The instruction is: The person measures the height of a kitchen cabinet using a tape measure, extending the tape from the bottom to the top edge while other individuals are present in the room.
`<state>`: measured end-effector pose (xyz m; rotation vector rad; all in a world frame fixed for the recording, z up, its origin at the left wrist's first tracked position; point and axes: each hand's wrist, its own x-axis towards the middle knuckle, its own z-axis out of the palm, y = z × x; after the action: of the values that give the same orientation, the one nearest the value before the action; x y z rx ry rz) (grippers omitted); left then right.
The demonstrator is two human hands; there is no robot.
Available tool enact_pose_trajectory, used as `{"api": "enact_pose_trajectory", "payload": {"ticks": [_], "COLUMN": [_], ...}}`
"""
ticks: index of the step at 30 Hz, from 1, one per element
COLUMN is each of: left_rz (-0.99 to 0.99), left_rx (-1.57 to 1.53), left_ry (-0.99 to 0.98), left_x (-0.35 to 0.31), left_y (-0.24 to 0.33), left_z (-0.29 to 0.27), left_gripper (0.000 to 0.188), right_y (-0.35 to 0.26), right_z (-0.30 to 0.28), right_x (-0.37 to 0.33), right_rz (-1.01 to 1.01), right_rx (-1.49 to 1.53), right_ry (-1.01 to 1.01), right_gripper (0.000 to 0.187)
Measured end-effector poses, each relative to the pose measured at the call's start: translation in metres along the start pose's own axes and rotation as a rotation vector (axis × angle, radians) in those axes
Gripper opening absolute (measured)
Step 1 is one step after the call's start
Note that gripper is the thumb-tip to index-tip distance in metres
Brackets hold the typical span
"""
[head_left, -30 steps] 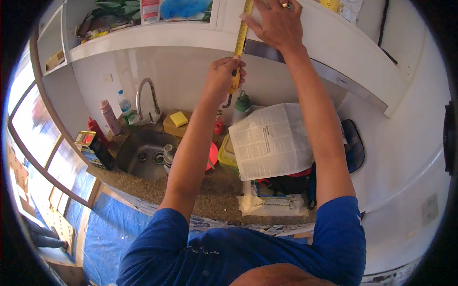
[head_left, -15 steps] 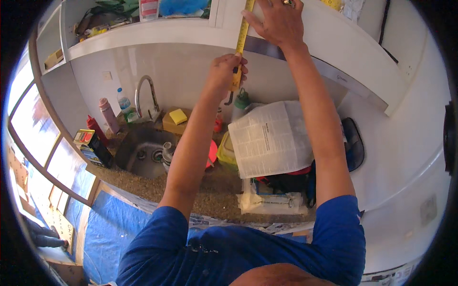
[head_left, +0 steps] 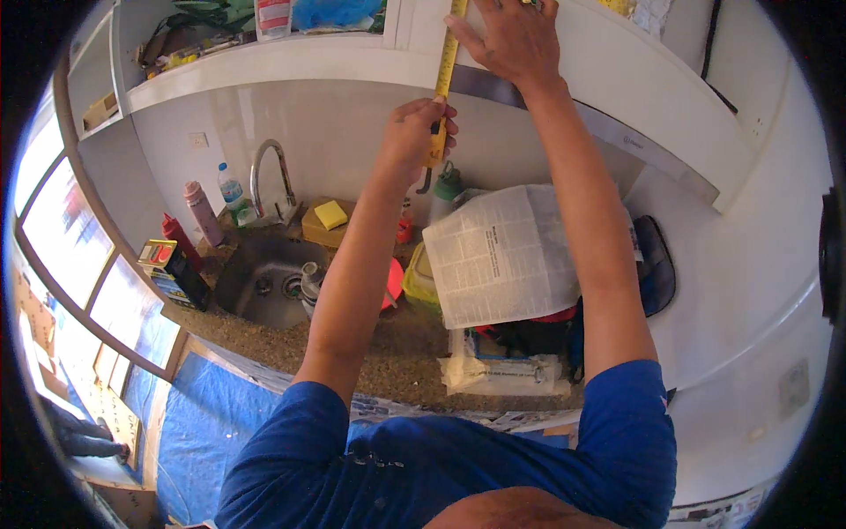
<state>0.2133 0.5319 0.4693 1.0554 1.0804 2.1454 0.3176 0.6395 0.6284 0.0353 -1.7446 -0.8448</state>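
The white upper cabinet (head_left: 608, 79) fills the top of the view, from twelve o'clock down to three o'clock. Below it lies the speckled stone counter (head_left: 388, 353), with a steel sink (head_left: 260, 282) at about nine o'clock from the middle and a curved tap (head_left: 269, 172) behind it. On the counter, at about four o'clock from the middle, a folded newspaper (head_left: 502, 256) rests on a pile of things. A yellow sponge (head_left: 330, 214) sits on a box behind the sink, and a clear water bottle (head_left: 231, 189) stands at ten o'clock beside the tap.

The yellow tape measure (head_left: 445, 75) runs nearly upright along the cabinet front at twelve o'clock. The right hand (head_left: 511, 40) presses flat on the cabinet, fingers spread, pinning the upper part of the tape. The left hand (head_left: 419, 132), just below it, is closed around the lower part of the tape, thumb and fingers together on it.
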Motion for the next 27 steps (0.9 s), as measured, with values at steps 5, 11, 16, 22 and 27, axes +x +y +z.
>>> {"api": "enact_pose_trajectory", "payload": {"ticks": [5, 11, 16, 22, 27], "left_rz": [-0.015, 0.001, -0.014, 0.074, 0.084], "left_rx": [-0.003, 0.001, 0.006, 0.174, -0.071], "left_ry": [-0.006, -0.006, 0.012, -0.054, -0.052], "left_x": [0.0, -0.002, -0.004, 0.01, -0.009], "left_y": [0.001, 0.001, 0.002, -0.026, -0.004], "left_z": [0.001, 0.002, 0.004, -0.012, 0.013], "left_gripper": [0.031, 0.03, 0.029, 0.031, 0.023], "right_y": [0.0, 0.001, 0.002, 0.004, 0.004], "right_z": [0.0, 0.002, 0.001, 0.014, -0.015], "right_x": [0.001, -0.001, -0.001, -0.014, -0.007], "right_rz": [-0.001, 0.002, 0.018, 0.058, 0.073], "right_rx": [-0.004, -0.014, 0.034, -0.095, 0.015], "right_ry": [0.0, -0.012, -0.001, -0.015, -0.058], "right_gripper": [0.072, 0.072, 0.072, 0.075, 0.069]}}
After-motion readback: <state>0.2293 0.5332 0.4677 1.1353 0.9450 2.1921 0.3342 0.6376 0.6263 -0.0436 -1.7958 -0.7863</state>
